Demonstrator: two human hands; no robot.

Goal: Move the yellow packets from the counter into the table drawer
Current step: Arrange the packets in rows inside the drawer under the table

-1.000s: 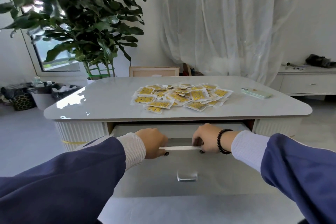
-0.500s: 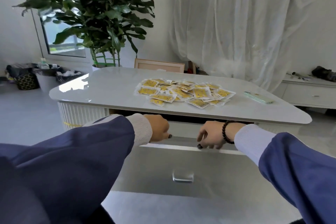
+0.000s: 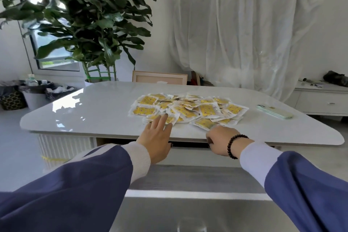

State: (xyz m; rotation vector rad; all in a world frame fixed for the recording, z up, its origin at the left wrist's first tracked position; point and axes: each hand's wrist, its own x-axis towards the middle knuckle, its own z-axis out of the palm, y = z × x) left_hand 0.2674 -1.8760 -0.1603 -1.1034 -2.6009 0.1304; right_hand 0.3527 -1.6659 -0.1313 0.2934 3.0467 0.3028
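I see a pale green phone [image 3: 274,111] lying on the desk's right side, a leafy potted plant [image 3: 79,17] behind its left end, bins [image 3: 35,94] far left, white curtain [image 3: 244,24] behind.

You see yellow packets [image 3: 188,108] with white edges at the frame's centre on a glossy white table [image 3: 98,111], dark blue sleeves [image 3: 308,184] with pale cuffs below, a black bead bracelet [image 3: 233,146] at right, and a mint-green phone [image 3: 274,111].
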